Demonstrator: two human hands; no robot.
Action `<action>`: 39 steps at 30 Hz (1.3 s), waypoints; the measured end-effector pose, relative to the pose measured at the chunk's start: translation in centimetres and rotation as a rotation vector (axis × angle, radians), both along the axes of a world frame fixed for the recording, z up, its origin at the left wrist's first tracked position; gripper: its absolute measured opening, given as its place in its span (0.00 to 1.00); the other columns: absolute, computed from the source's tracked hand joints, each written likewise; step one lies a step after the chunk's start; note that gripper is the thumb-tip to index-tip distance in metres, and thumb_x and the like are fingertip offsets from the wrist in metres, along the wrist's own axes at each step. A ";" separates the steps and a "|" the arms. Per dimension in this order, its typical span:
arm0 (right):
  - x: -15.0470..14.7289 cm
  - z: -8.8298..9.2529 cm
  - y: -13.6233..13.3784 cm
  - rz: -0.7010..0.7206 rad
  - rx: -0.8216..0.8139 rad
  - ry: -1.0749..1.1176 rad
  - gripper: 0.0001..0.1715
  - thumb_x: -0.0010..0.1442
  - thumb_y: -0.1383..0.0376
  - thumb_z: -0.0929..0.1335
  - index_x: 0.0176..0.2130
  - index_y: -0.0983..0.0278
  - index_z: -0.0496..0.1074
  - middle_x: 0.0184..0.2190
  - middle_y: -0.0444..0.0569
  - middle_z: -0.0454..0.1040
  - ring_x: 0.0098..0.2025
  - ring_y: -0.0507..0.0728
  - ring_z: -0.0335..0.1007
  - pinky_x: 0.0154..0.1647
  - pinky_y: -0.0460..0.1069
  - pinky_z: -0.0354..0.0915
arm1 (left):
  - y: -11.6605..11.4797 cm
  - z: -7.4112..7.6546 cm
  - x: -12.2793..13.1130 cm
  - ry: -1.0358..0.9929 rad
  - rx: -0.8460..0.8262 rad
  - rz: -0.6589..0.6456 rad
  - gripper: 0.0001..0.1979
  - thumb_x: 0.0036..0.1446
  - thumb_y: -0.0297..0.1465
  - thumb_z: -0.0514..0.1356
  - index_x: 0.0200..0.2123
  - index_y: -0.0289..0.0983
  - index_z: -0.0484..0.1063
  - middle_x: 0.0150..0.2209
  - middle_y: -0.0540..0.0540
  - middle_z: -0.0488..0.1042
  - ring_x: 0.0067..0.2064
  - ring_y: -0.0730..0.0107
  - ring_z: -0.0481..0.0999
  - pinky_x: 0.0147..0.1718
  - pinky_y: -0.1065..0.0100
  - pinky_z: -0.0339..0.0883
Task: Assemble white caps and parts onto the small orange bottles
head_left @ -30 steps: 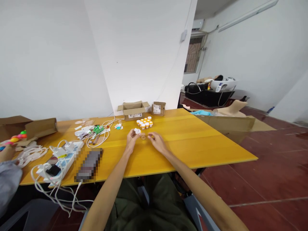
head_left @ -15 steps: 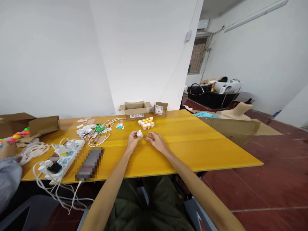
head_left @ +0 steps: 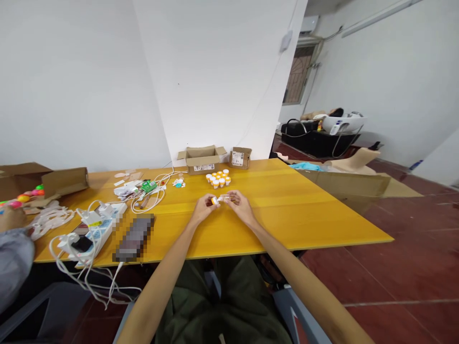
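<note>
One open cardboard box (head_left: 64,182) stands far to the left of your left grip, with several bright balls (head_left: 23,198) at its mouth and one co-worker's sleeve (head_left: 16,258) below. Coming rightward, but still left of that grip, you have one power strip (head_left: 107,222) carrying several plugs, at least one of them black, and one phone (head_left: 134,239), its screen pixelated. Past them lie one green piece (head_left: 147,186) and one turquoise disc (head_left: 178,184), no writing legible on either.

Beyond your left grip (head_left: 203,206), a second open box (head_left: 202,161) bears one white label (head_left: 204,167), its print too small for you to read. The grip itself is closed around one white-and-orange lid (head_left: 214,200), tilted and small, between finger and thumb just above the surface (head_left: 287,215). Just beyond both grips you have a tight cluster of about ten small containers (head_left: 218,177) with white tops and orange bands.

To the right, your right grip (head_left: 240,205) pinches one small clear piece (head_left: 224,197), its outline hard to make out, close beside the lid; whether the two touch, you cannot tell. Beyond that grip stands a smaller box (head_left: 245,161), also with one white label, unreadable.
</note>
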State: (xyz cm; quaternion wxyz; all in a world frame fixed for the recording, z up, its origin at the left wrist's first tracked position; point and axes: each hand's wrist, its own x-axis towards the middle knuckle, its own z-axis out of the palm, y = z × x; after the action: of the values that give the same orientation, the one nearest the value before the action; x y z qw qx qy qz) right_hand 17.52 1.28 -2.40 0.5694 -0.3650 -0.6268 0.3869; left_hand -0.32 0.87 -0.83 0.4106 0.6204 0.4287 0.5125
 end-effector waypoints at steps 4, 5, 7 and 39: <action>0.1 -0.2 0.1 0.049 -0.013 -0.052 0.17 0.51 0.57 0.74 0.39 0.59 0.71 0.38 0.49 0.81 0.42 0.59 0.79 0.43 0.53 0.73 | -0.1 0.1 0.0 -0.003 -0.018 -0.064 0.16 0.38 0.33 0.74 0.32 0.37 0.77 0.30 0.48 0.80 0.33 0.65 0.77 0.37 0.65 0.71; 0.1 -0.2 0.1 0.061 -0.015 -0.056 0.17 0.51 0.57 0.74 0.39 0.59 0.71 0.38 0.49 0.81 0.42 0.58 0.79 0.44 0.53 0.73 | -0.2 0.2 0.1 -0.003 -0.021 -0.074 0.16 0.38 0.33 0.74 0.33 0.37 0.78 0.30 0.47 0.80 0.33 0.65 0.78 0.38 0.65 0.71; 0.1 -0.2 0.1 0.082 -0.021 -0.053 0.16 0.51 0.58 0.74 0.39 0.59 0.71 0.38 0.48 0.80 0.42 0.58 0.78 0.45 0.53 0.73 | -0.2 0.2 0.1 -0.008 -0.020 -0.085 0.16 0.39 0.34 0.74 0.34 0.37 0.79 0.32 0.46 0.81 0.34 0.64 0.78 0.38 0.64 0.71; 0.2 0.4 -0.9 0.057 0.133 -0.128 0.10 0.53 0.59 0.73 0.36 0.60 0.75 0.35 0.48 0.79 0.39 0.58 0.76 0.46 0.55 0.73 | -0.7 0.8 0.0 -0.042 -0.089 -0.178 0.20 0.42 0.48 0.70 0.25 0.36 0.76 0.21 0.51 0.72 0.25 0.71 0.69 0.27 0.69 0.64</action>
State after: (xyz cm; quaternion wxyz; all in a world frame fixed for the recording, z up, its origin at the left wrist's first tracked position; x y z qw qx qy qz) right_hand 17.69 0.39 -2.00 0.5399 -0.3324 -0.6963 0.3363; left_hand -0.29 0.21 -0.02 0.4906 0.6261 0.3858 0.4674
